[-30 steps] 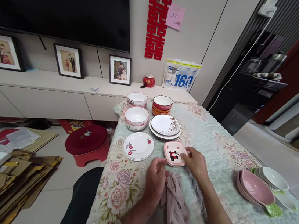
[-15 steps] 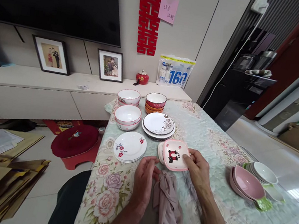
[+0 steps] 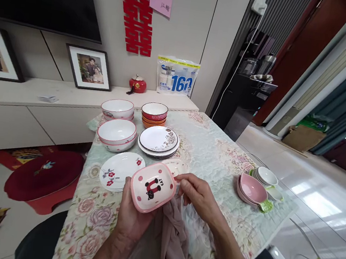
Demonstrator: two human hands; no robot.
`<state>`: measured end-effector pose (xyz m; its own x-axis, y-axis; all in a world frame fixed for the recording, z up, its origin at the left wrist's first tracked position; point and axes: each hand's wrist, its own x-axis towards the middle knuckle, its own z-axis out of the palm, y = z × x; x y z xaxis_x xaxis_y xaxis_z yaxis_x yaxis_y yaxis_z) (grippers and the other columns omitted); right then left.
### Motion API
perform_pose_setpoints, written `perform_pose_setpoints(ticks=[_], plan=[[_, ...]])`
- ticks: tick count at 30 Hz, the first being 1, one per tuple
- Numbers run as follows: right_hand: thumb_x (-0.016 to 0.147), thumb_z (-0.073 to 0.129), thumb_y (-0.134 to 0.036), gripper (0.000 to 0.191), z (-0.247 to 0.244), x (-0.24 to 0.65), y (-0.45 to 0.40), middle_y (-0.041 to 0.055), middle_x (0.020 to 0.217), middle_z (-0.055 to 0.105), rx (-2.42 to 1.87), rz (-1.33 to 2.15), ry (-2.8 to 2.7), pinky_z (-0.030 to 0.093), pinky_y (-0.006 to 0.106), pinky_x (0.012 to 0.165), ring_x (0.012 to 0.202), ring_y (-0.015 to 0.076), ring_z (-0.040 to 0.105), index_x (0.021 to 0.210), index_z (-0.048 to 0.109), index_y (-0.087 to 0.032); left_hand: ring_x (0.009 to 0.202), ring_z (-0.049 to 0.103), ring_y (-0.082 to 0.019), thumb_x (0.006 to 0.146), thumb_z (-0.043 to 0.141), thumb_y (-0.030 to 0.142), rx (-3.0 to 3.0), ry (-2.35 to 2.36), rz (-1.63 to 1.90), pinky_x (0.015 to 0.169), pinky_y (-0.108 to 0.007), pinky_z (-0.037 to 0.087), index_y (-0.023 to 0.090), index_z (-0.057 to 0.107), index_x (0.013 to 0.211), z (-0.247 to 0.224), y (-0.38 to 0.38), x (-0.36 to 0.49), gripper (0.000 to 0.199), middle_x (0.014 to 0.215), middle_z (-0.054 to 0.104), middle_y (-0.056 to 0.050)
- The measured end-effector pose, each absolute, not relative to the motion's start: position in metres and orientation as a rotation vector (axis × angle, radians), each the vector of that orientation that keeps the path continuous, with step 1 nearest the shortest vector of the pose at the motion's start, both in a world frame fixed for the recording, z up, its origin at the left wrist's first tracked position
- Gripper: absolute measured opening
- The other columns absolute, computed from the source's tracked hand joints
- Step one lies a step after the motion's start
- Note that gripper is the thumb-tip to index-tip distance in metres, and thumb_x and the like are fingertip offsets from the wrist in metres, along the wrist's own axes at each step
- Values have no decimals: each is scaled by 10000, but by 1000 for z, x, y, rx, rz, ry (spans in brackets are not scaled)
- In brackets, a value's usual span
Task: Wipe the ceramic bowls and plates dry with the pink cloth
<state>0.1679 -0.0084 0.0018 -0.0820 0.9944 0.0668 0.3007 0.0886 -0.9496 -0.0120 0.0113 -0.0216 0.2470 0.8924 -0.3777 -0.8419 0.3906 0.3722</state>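
Observation:
A small pink-rimmed dish (image 3: pixel 163 197) with a cat picture and pink dots is tilted up toward me over the near part of the table. My left hand (image 3: pixel 130 220) supports it from below, thumb along its left side. My right hand (image 3: pixel 197 195) has its fingers curled at the dish's right edge, seemingly on a short handle. Behind the dish, a second cream dish (image 3: pixel 177 165) with lettering is partly hidden. A crumpled mauve cloth (image 3: pixel 173 237) lies beneath my hands. Left of the dish is a stack of flowered white plates (image 3: pixel 119 165).
Brown-patterned plates (image 3: pixel 157 139), white bowls (image 3: pixel 117 132) and red and orange bowls (image 3: pixel 154 116) stand farther back on the tablecloth (image 3: pixel 211 152). At right are pink bowls (image 3: pixel 253 189) and small white bowls (image 3: pixel 266 176). A red stool (image 3: pixel 46 171) stands left of the table.
The cat dish has been lifted off the cream dish and brought nearer. My left hand now supports it, and my right hand has shifted to its edge. The view has turned right.

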Motion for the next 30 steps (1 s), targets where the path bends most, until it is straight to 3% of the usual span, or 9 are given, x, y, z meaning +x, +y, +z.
perform_pose_setpoints(ticks=[3,5,7,11,13,18,22,24,30], plan=[[883,622,-315,307,16,173,-23,30,1036,680,-1393,907,-1961,507,289,777,863,166,628,1183,666,-263,878,731,-283,945,381,605,115,566,1213,791,-453,589,266,606,1331,-22,13,-16,560,1085,768,-96],[807,716,-292,539,18,169,-31,43,1341,584,-1291,910,-2215,446,361,1004,1202,232,540,1327,575,-317,929,724,-289,942,343,642,122,560,1219,827,-457,578,264,594,1345,-22,13,-16,607,1107,761,-101],[719,759,-225,683,13,160,-34,59,1444,488,-1263,904,-2346,425,381,1045,1292,257,473,1359,537,-312,986,711,-303,931,335,670,105,576,1219,861,-463,565,238,602,1336,-21,13,-15,650,1112,757,-114],[715,555,-16,379,-5,152,-30,61,1158,617,-1405,837,-2294,505,301,845,1031,200,607,1014,666,-220,1119,660,-329,912,389,675,115,555,1217,935,-472,527,191,623,1308,-21,13,-15,668,1138,745,-135],[695,558,-15,307,-4,160,-27,22,981,652,-1396,904,-2281,503,280,765,885,180,628,893,667,-222,1146,644,-334,905,415,669,128,543,1222,959,-475,512,177,643,1279,-22,13,-15,658,1147,740,-137],[836,634,-197,102,27,193,-33,19,948,707,-1280,1131,-2032,526,293,744,839,191,664,902,687,-254,1151,633,-340,912,413,648,194,508,1161,964,-489,494,144,674,1220,-27,11,-11,646,1138,738,-151],[861,664,-383,381,30,200,-38,93,1165,702,-1327,1000,-1758,569,356,810,1013,266,681,1224,640,-269,1155,617,-377,877,371,730,254,384,979,942,-532,483,132,630,1290,-33,6,-7,771,1216,700,-184],[866,657,-385,415,23,195,-37,91,1193,691,-1383,801,-1729,566,363,832,1038,266,677,1264,615,-277,1177,602,-382,866,365,752,264,322,908,963,-528,464,119,606,1319,-35,3,-5,815,1243,684,-196],[910,550,-222,214,8,167,-31,84,1073,666,-1356,170,-1944,534,379,858,1024,241,637,1108,627,-247,1163,614,-353,893,414,691,297,271,888,1006,-452,441,72,637,1262,-35,-3,0,755,1167,715,-194]])
